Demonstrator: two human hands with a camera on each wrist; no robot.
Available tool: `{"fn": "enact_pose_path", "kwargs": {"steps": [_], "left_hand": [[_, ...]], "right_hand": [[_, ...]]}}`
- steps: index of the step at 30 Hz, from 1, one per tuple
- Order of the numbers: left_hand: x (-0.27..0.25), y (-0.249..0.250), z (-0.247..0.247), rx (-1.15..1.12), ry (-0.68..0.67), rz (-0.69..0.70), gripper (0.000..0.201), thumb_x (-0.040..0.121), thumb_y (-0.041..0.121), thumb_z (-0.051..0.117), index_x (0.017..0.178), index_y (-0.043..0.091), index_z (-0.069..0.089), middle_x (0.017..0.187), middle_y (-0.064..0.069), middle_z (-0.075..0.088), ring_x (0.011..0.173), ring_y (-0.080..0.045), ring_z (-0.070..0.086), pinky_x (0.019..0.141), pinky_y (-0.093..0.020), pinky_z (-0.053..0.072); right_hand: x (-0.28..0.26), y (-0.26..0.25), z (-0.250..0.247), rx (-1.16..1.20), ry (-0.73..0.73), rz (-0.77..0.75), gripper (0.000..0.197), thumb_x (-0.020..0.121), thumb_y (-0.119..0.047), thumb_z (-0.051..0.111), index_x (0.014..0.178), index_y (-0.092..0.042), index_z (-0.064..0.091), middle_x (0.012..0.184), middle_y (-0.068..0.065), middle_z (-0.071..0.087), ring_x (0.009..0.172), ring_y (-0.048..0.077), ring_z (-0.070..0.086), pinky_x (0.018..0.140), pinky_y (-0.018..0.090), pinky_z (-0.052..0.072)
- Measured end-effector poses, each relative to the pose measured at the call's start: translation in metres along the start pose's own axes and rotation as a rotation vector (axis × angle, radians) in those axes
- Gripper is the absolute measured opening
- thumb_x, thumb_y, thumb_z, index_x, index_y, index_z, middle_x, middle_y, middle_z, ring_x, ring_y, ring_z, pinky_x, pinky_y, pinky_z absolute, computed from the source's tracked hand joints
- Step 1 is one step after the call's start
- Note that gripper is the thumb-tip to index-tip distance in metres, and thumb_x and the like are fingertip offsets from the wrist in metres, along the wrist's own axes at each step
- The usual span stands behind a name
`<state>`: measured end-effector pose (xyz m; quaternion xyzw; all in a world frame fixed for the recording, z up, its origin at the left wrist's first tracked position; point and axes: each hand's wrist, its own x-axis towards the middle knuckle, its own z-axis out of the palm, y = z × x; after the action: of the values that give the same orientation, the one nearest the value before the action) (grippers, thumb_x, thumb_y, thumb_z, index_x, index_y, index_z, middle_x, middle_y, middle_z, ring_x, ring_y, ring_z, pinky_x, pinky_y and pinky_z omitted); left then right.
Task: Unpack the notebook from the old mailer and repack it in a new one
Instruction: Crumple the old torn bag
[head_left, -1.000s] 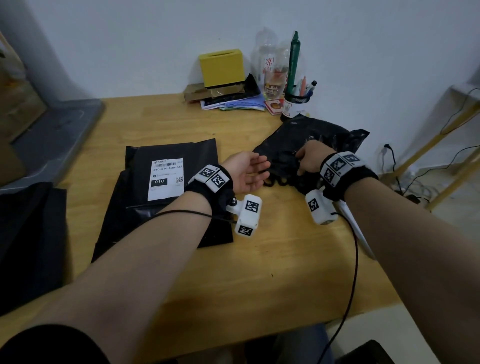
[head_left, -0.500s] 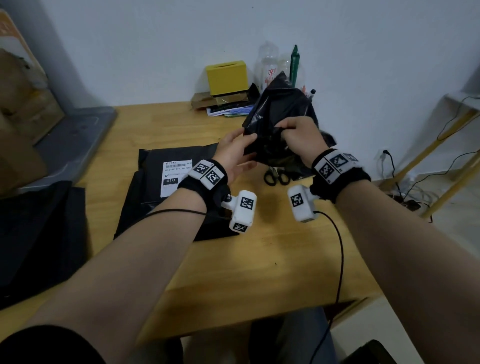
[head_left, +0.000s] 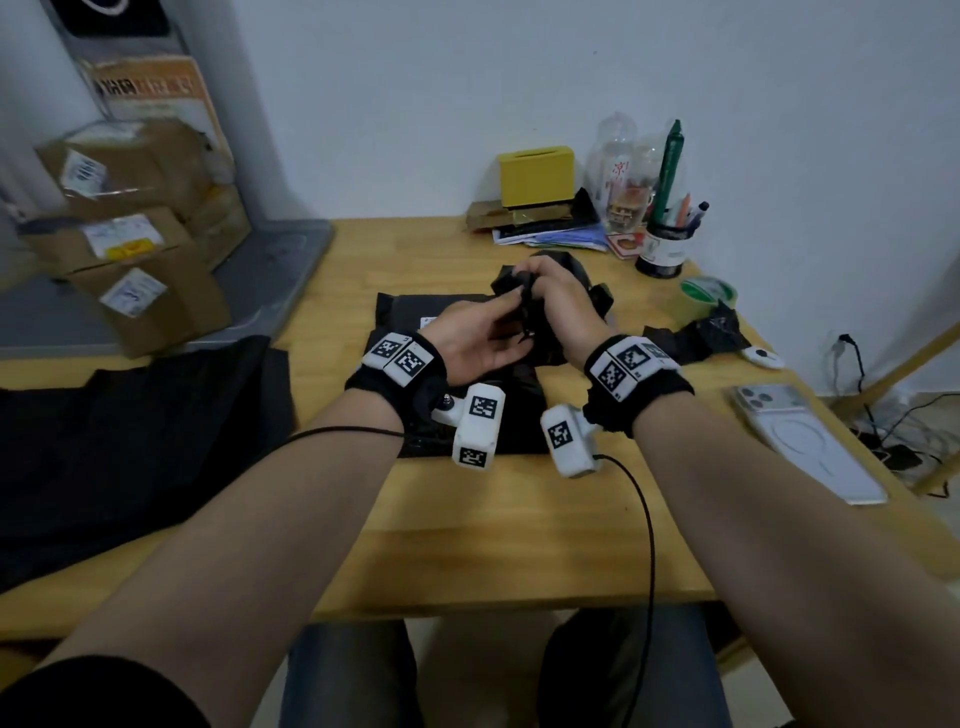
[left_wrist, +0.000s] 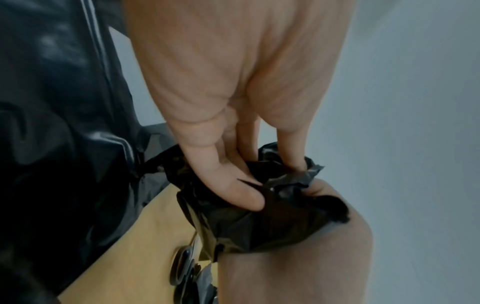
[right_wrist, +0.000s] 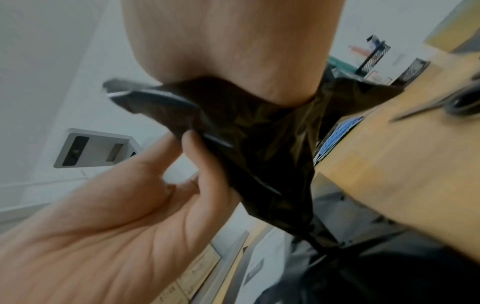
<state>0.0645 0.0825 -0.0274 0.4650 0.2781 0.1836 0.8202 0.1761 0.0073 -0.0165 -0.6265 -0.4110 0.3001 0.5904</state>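
Both hands meet at centre frame, raised over the wooden counter (head_left: 519, 519); the left hand (head_left: 480, 340) pinches one edge of a crumpled black plastic mailer (head_left: 540, 322) between thumb and fingers, and the right hand (head_left: 558, 306) has its fingers curled round the bunched film just beside it. The bag hangs down from the two hands, its long axis roughly vertical, so separating its mouth likely means pulling left and right. Directly beneath, toward the left, a flat black labelled mailer (head_left: 415, 312) lies on the counter, nearer the left hand; the notebook itself is not visible, presumably still inside one of the mailers.
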Motion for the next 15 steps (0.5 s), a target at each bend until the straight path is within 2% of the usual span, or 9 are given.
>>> {"fn": "enact_pose_path", "kwargs": {"steps": [2,5,8,10,12,14,15], "left_hand": [[-0.005,0.001,-0.007,-0.057,0.023,0.016,0.018,0.097,0.023,0.061,0.106,0.007,0.061,0.085,-0.006,0.064,0.070,-0.014,0.063,0.064,-0.025,0.057],[-0.007,0.000,-0.014,-0.067,0.079,0.052,0.018,0.092,0.024,0.067,0.100,0.008,0.063,0.085,-0.004,0.063,0.074,-0.012,0.059,0.060,-0.021,0.055],[-0.007,0.003,-0.019,-0.018,0.154,0.093,0.016,0.090,0.023,0.071,0.095,0.009,0.066,0.078,-0.001,0.067,0.069,-0.009,0.062,0.060,-0.018,0.052],[-0.008,0.005,-0.023,-0.005,0.174,0.095,0.009,0.092,0.020,0.069,0.088,0.012,0.067,0.066,0.003,0.067,0.057,-0.004,0.062,0.053,-0.015,0.048],[-0.008,0.006,-0.027,0.008,0.210,0.078,0.010,0.093,0.017,0.067,0.084,0.014,0.067,0.060,0.005,0.066,0.051,-0.003,0.059,0.046,-0.014,0.044],[-0.007,0.006,-0.031,0.026,0.238,0.068,0.004,0.091,0.016,0.068,0.088,0.013,0.068,0.069,0.002,0.067,0.060,-0.007,0.059,0.046,-0.016,0.045],[-0.007,0.005,-0.032,0.040,0.248,0.070,0.006,0.089,0.014,0.070,0.094,0.011,0.069,0.076,0.000,0.068,0.066,-0.009,0.060,0.050,-0.017,0.048]], "right_hand": [[-0.003,-0.001,0.013,0.085,-0.015,-0.015,0.032,0.099,-0.002,0.032,0.103,-0.012,0.062,0.106,0.011,0.060,0.095,0.020,0.057,0.083,0.029,0.047],[-0.004,0.001,0.029,0.085,-0.027,-0.020,0.052,0.109,-0.042,0.025,0.103,-0.021,0.073,0.116,0.004,0.068,0.111,0.018,0.062,0.100,0.032,0.047],[-0.006,0.000,0.042,0.051,-0.043,-0.010,0.065,0.097,-0.070,0.020,0.109,-0.035,0.074,0.119,0.000,0.072,0.118,0.017,0.062,0.111,0.041,0.043],[-0.007,0.002,0.046,0.059,-0.066,0.001,0.070,0.090,-0.077,0.021,0.122,-0.037,0.068,0.121,0.001,0.071,0.119,0.018,0.063,0.112,0.046,0.042],[-0.008,0.001,0.046,0.054,-0.113,-0.005,0.073,0.092,-0.076,0.020,0.137,-0.031,0.056,0.126,-0.003,0.070,0.120,0.018,0.063,0.111,0.048,0.043],[-0.011,-0.002,0.044,0.033,-0.168,-0.006,0.074,0.096,-0.072,0.018,0.146,-0.025,0.048,0.133,-0.008,0.066,0.124,0.014,0.060,0.113,0.047,0.041],[-0.010,-0.003,0.042,0.009,-0.196,0.004,0.074,0.098,-0.070,0.016,0.146,-0.024,0.049,0.135,-0.010,0.064,0.126,0.011,0.058,0.115,0.045,0.039]]}}
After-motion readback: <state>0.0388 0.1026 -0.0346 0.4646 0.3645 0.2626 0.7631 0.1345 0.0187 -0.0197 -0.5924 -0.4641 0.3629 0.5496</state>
